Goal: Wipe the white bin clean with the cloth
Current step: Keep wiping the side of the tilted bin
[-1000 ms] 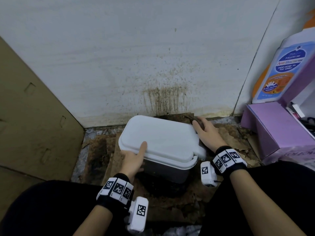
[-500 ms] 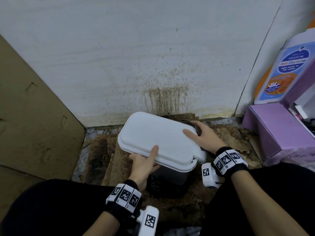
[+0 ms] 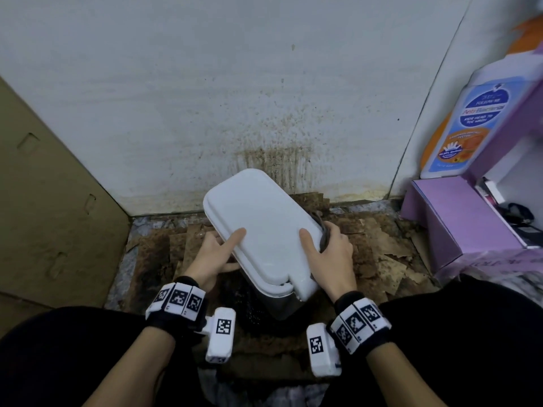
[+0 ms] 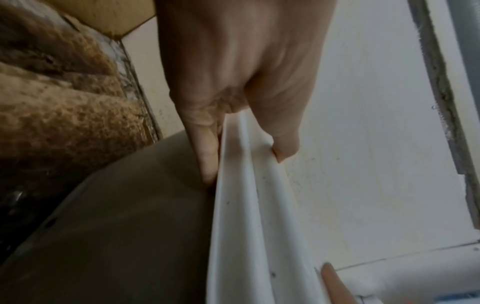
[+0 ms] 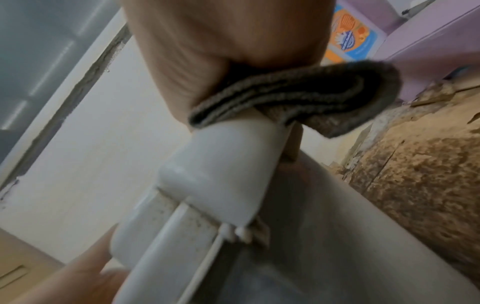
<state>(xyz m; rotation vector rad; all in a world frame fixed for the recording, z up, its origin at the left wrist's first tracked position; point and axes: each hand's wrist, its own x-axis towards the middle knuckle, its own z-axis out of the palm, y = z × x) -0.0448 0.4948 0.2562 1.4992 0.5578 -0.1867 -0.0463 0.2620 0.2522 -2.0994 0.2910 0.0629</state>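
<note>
Rotated since the earlier frame, the white plastic lidded bin [image 3: 261, 230] sits between both hands. Left hand [image 3: 210, 257] grips its rim; right hand [image 3: 329, 254] pins the folded grey cloth [image 5: 293, 98] against it. Repositioning step; wiping should follow.

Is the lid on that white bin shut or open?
Shut. The lid lies flat along the white bin's rim, with the left hand and right hand gripping its edges.

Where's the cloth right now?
In the right wrist view the grey cloth is folded under the right hand, pressed against the right edge of the white bin lid, near the purple box.
</note>
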